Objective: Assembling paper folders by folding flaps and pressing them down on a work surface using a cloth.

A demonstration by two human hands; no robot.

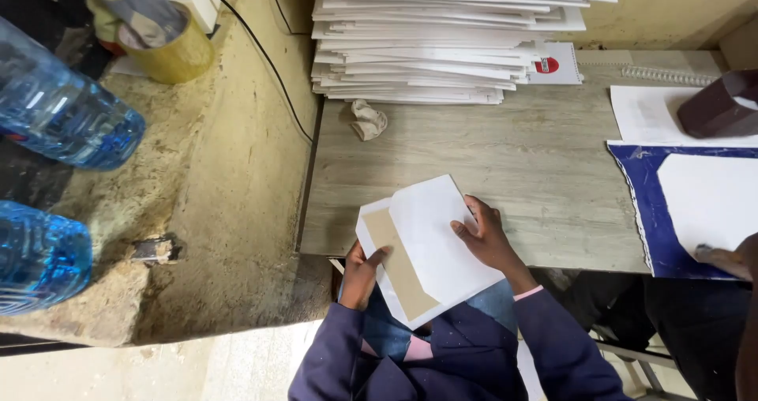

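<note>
1. Head view: the left hand [362,273] grips the lower left edge of a white envelope [430,247], thumb over the brown strip on its open flap.
2. The right hand [487,239] lies flat on the envelope's upper right, fingers spread and pressing, not closed around it.
3. The envelope sits tilted, half on the front edge of the grey table [545,164], half over the person's lap.
4. One tall paper stack [450,38] stands at the table's back; one crumpled scrap [368,120] lies just in front of it.
5. Two blue water bottles [63,113] lie on the left ledge, both holding clear water.
6. One yellow tape roll [170,50] sits above them, a cloth stuffed in its middle.
7. At right, one blue sheet [639,204] carries white paper; another person's hand [722,259] touches it.
</note>
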